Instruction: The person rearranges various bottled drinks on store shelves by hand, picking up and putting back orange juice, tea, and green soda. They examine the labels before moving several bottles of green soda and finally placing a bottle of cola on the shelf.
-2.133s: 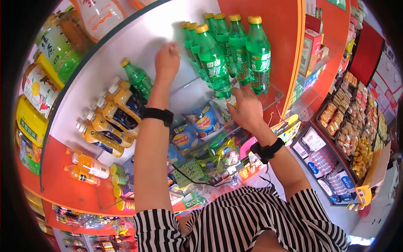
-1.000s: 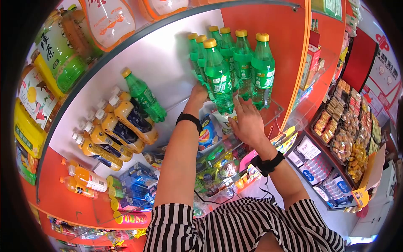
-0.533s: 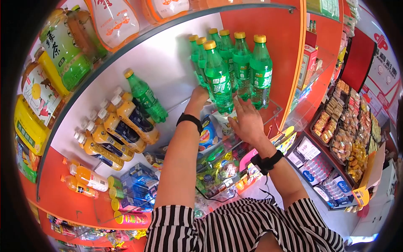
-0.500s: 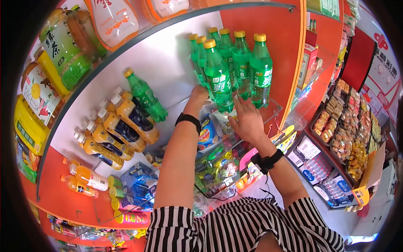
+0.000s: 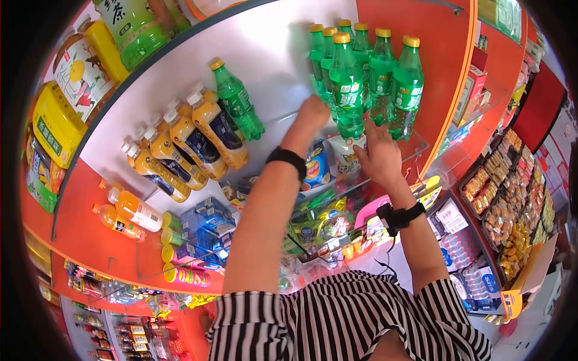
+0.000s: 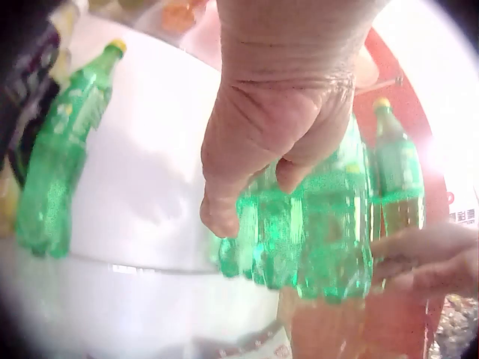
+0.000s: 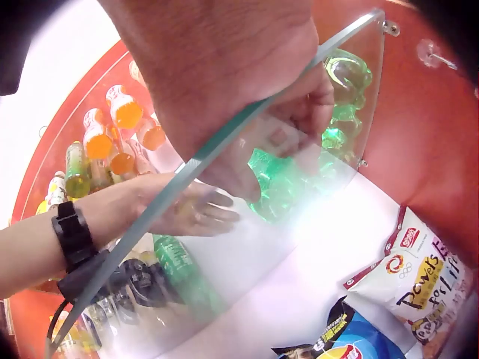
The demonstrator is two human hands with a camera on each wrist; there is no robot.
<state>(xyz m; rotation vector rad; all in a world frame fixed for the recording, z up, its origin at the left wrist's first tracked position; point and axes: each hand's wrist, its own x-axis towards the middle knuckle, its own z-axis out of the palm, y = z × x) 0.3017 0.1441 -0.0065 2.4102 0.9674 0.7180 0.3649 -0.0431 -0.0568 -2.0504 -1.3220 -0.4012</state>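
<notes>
Several green soda bottles (image 5: 347, 90) with yellow caps stand grouped on the glass shelf (image 5: 274, 129), against the red side panel. Just left of the group is my left hand (image 5: 314, 113), slightly blurred; in the right wrist view its fingers (image 7: 213, 217) are extended and hold nothing. My right hand (image 5: 382, 157) is at the bottoms of the front bottles, its straight fingers (image 6: 419, 262) beside the nearest one in the left wrist view. Part of that hand shows through the glass edge in the right wrist view. A single green soda bottle (image 5: 238, 103) stands apart at the left.
Yellow-orange drink bottles (image 5: 208, 135) with dark labels stand left of the single bottle. Blue chip bags (image 5: 317, 168) lie below the shelf. An upper shelf edge (image 5: 150, 60) curves overhead, bearing large bottles. Trays of packaged snacks (image 5: 503, 204) are at the right.
My left hand came from the back wall to the bottle group's left side, then drew slightly away. My right hand stays at the front bottles. The head view has shifted.
</notes>
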